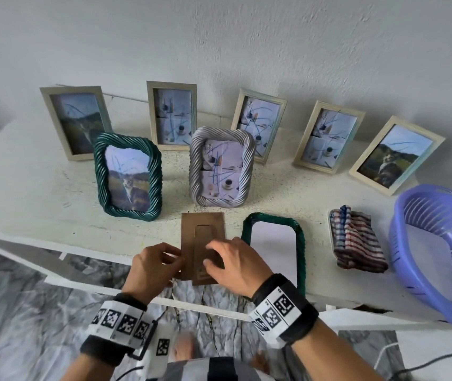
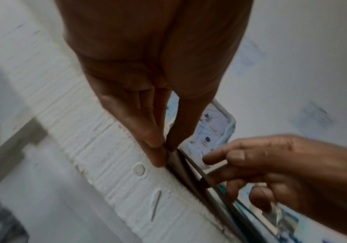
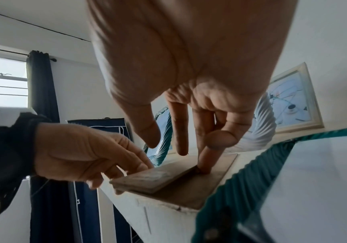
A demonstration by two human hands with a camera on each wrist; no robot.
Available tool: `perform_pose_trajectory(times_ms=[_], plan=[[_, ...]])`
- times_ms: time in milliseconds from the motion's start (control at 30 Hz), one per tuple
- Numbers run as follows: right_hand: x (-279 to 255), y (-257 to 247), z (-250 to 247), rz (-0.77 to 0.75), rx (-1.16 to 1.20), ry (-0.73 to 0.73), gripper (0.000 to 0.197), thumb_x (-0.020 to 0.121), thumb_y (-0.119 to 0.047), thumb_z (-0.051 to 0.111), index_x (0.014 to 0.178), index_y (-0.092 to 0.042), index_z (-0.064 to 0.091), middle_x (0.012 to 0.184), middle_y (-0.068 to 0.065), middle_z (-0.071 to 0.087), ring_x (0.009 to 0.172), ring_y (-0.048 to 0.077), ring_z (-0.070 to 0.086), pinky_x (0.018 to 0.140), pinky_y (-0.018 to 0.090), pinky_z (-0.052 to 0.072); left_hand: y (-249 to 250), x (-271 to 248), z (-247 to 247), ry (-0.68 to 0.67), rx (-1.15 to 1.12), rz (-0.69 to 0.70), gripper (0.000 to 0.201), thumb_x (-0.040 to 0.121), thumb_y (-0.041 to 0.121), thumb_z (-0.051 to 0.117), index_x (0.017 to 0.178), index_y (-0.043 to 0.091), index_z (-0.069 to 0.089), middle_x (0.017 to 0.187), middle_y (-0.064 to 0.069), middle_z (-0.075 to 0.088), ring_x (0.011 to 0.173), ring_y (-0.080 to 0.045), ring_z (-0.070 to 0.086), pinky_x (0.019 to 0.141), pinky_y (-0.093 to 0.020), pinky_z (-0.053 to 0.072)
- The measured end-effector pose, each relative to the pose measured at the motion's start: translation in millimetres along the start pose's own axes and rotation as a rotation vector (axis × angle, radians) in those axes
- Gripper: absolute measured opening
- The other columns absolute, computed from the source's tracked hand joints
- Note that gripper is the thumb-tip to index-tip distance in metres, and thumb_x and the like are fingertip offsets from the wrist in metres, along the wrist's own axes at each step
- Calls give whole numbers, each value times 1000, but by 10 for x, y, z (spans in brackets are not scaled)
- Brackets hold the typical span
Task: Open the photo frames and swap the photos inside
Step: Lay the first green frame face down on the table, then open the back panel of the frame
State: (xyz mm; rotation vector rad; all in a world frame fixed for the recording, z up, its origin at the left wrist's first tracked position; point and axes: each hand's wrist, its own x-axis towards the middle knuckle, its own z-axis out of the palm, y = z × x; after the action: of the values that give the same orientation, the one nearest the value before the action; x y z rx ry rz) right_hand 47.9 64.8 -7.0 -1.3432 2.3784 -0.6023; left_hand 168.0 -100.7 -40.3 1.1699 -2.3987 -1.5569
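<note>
Left hand point(image 1: 152, 266) pinching the left edge of a brown backing board point(image 1: 202, 229), thumb and fingertips closed on it at the front edge of the white table point(image 1: 27, 188). Right hand point(image 1: 235, 264) spread loosely over the board's lower half, one fingertip point(image 3: 205, 166) pressed down beside the raised stand flap point(image 3: 147, 179), other fingers slack, nothing clasped. Board lying flat, near end jutting slightly over the table's front edge.

Just right of the board, touching or nearly so: an opened dark green rope-edged frame point(image 1: 274, 224), face down, pale sheet showing inside, also at the front edge.

Behind the board, toward mid-table, standing upright: a green twisted frame point(image 1: 128, 177) with a cat picture to the left, a silver twisted frame point(image 1: 222, 166) with a pale scribbled picture to the right.

Along the back edge against the wall, leaning: five pale wooden frames point(image 1: 172, 115), outer two with landscape pictures, middle three with pale scribbled ones.

Toward the right front corner: a folded striped cloth point(image 1: 356, 240), then a purple plastic basket point(image 1: 439, 243) at the right edge, partly overhanging.

Marker-printed bands on both wrists.
</note>
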Motion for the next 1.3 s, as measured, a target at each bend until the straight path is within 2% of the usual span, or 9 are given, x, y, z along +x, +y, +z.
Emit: perform_pose_trajectory(times_ms=[100,200,367,533,667,833,1133,1200,1300], plan=[[-11,34,-2,-11,-4,-6,42,95,-40,49,126,-13,57,101,14,71,94,27,64,77,39,54,77,-24,6,75,296,96,12,78,34,76,82,28,66,63,11,69,67,-10,68,66,-33,56],[-62,43,-74,-24,60,-28,44,95,-41,52,129,-13,57,101,11,72,87,23,66,77,32,53,201,-42,33,127,402,152,11,83,42,69,84,31,65,70,16,65,74,-13,64,66,-29,50],[-223,312,-307,31,134,121,36,95,-33,58,122,-11,62,111,2,70,90,11,64,79,23,50,401,-16,205,58,334,421,7,84,27,72,90,27,68,73,16,64,66,1,61,61,-23,50],[-436,737,-417,233,-90,227,40,90,-39,61,120,-14,62,119,5,63,106,24,56,86,29,47,576,16,537,-114,360,591,19,88,21,67,106,22,71,89,11,69,73,-1,63,70,-30,58],[-616,738,-352,263,-256,131,60,81,-60,58,124,-18,60,133,10,50,113,32,48,87,37,50,674,-36,739,-163,434,578,24,90,20,61,112,23,70,95,8,67,76,-8,63,70,-28,54],[-716,661,-170,216,-310,139,66,78,-72,43,105,-17,66,110,7,58,94,27,54,75,38,53,697,-110,856,-196,460,487,22,92,25,55,107,25,72,96,3,64,84,-17,64,72,-29,49],[-693,557,-134,289,-360,107,75,74,-85,36,97,-18,62,96,1,53,89,24,49,65,37,50,732,-132,845,-233,339,436,24,94,19,53,104,19,74,96,0,68,85,-14,64,79,-31,51],[-687,541,-135,297,-364,102,78,70,-88,36,97,-19,61,94,0,52,88,23,48,65,36,49,747,-137,826,-244,316,426,26,94,16,52,107,19,74,100,2,69,85,-12,63,78,-25,50],[-693,521,-143,295,-362,90,79,67,-88,38,99,-19,59,95,0,51,89,23,47,65,36,49,757,-144,808,-254,285,431,28,94,12,51,110,18,72,100,6,68,81,-4,58,67,-3,40]])
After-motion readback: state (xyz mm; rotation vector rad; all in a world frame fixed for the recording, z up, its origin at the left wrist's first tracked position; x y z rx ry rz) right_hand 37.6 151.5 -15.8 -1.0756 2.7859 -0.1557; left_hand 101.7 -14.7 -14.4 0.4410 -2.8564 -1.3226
